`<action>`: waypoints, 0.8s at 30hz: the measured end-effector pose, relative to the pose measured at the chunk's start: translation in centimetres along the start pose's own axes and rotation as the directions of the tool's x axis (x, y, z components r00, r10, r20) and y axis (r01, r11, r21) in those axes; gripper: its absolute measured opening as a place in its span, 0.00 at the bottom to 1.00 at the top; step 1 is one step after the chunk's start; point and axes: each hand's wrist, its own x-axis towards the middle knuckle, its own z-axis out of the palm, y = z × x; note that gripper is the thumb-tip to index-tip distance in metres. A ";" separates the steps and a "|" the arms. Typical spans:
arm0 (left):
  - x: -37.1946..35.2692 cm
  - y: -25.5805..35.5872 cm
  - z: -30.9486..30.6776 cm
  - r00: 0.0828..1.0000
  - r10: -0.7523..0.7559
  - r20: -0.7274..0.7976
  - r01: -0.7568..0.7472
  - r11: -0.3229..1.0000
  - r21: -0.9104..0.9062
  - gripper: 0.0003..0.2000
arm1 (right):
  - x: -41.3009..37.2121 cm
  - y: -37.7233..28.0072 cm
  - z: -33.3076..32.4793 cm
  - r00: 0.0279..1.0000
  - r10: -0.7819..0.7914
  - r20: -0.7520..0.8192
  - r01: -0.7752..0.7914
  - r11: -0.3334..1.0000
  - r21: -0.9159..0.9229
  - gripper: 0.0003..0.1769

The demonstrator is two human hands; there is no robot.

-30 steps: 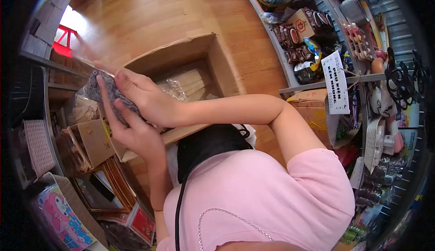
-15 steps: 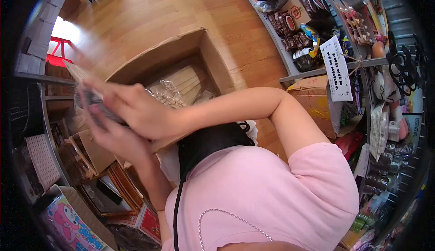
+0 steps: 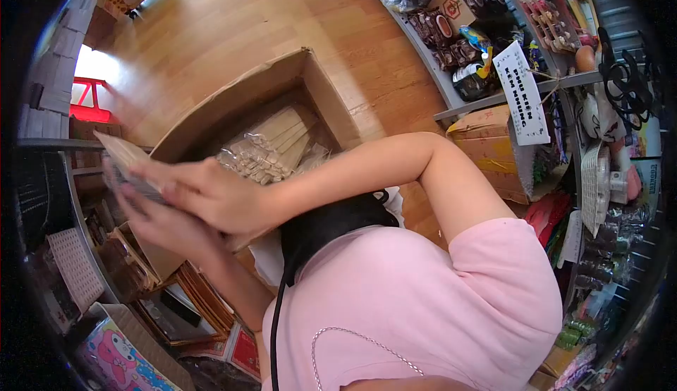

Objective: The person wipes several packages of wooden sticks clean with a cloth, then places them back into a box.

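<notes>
At the left, a bundle of pale wooden sticks (image 3: 121, 153) is between my hands, its tip pointing up and left. Greyish plastic seems to cover its lower part, though motion blurs it. My right hand (image 3: 224, 195) reaches across my body with fingers curled over the bundle. My left hand (image 3: 169, 227) lies just below, blurred, with its fingers against the underside. Beyond my right wrist stands an open cardboard box (image 3: 331, 98). Inside it lie clear plastic packs of pale wooden sticks (image 3: 261, 158) with knobbly ends.
Shelves on the right carry packaged goods, a white printed sign (image 3: 522, 95) and a carton (image 3: 486, 151). To the left are a woven white basket (image 3: 76, 267), stacked frames (image 3: 201, 296) and a pink cartoon-printed package (image 3: 116, 356). A red stool (image 3: 92, 98) stands farther back.
Both hands and the bundle have shifted slightly left and a little down in view. The camera view has also moved slightly, and the packs in the box show more fully.
</notes>
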 end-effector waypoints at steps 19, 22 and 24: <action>-2.1 -0.2 0.5 0.994 0.080 -0.075 -0.071 0.991 0.114 0.24 | 1.6 -0.7 -1.5 0.995 0.059 0.078 -0.069 0.989 0.132 0.28; -0.3 0.1 -0.1 0.994 0.051 -0.100 -0.045 0.997 0.061 0.24 | 1.2 -1.9 -1.0 0.998 0.006 0.055 -0.013 0.991 0.136 0.30; 1.1 0.0 -0.7 0.993 0.041 -0.115 -0.038 0.999 0.028 0.24 | 0.6 -2.0 -0.8 0.996 0.004 0.094 -0.017 0.990 0.141 0.29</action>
